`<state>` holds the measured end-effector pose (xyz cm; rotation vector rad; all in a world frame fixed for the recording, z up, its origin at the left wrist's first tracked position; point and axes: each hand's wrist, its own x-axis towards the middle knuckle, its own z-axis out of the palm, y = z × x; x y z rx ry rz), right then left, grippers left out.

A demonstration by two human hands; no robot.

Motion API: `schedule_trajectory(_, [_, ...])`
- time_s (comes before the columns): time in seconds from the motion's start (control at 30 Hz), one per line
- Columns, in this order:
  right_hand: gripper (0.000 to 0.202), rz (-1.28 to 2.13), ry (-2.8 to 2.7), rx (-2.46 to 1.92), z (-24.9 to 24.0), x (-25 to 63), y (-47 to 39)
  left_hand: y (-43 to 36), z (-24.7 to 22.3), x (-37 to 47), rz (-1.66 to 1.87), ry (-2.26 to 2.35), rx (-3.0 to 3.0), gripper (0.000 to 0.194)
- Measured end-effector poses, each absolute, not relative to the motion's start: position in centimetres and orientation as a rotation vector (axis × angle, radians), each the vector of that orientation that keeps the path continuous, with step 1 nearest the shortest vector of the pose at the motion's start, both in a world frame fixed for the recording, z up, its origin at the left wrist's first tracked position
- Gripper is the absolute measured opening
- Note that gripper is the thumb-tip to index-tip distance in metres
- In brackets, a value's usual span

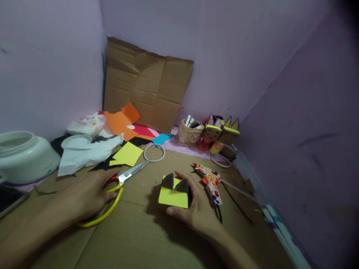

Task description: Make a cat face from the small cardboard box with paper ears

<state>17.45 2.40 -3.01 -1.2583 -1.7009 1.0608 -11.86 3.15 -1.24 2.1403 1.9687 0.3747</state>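
Your right hand [198, 205] is wrapped about the yellow-topped box [173, 197], thumb on its near side, a finger along its far side, spread only as wide as the box; two dark pointed flaps [167, 182] stand on its top. Left of the box, your left hand [89, 190] is curled closed on the handles of the scissors [120, 184], whose blades lie together and slant away from you, the tip ending beyond the box and a little to its left. Between the box and the scissors you have a plain stretch of cardboard-covered worktop [131, 231], and that room widens on the box's near side. It is tighter right of the box, where the flower-patterned glue gun [211, 178] lies just past your right hand. Beyond the box and to its left, a white ring [144, 152] lies by the scissors' tip, with yellow paper [129, 154] beside it. Farther beyond the box, the cardboard's far edge runs in front of the brown cup [186, 136]; well left of the box stands a white pot [30, 162].
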Motion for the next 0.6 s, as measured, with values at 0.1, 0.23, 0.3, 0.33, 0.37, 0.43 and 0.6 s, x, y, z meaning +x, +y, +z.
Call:
schedule_trajectory(0.1, [0.081, 1.051, -1.716, -1.237, -2.9, 17.4, 2.6, 2.9, -0.7, -11.0, 0.383, 2.091, 2.233, 0.039])
schedule_trajectory(0.23, [0.081, 1.031, -1.724, -1.207, -2.7, 17.4, 2.8, 3.0, 1.1, -7.4, 0.763, 1.744, 2.111, 0.041])
schedule_trajectory(0.3, [0.08, 1.012, -1.729, -1.195, -2.8, 17.5, 2.8, 3.4, 2.1, -5.1, 0.828, 1.556, 2.085, 0.036])
schedule_trajectory(0.33, [0.08, 1.003, -1.735, -1.187, -2.8, 17.5, 2.8, 3.7, 2.6, -4.2, 0.839, 1.49, 2.086, 0.036])
schedule_trajectory(0.37, [0.079, 0.994, -1.742, -1.179, -2.9, 17.5, 2.8, 4.1, 2.9, -3.3, 0.815, 1.439, 2.098, 0.038])
schedule_trajectory(0.43, [0.078, 0.981, -1.756, -1.159, -3.0, 17.6, 2.9, 4.7, 3.0, -2.1, 0.765, 1.35, 2.121, 0.035])
schedule_trajectory(0.6, [0.079, 0.976, -1.749, -1.134, -3.0, 17.5, 3.0, 5.3, 2.1, -1.2, 0.752, 1.294, 2.094, 0.02])
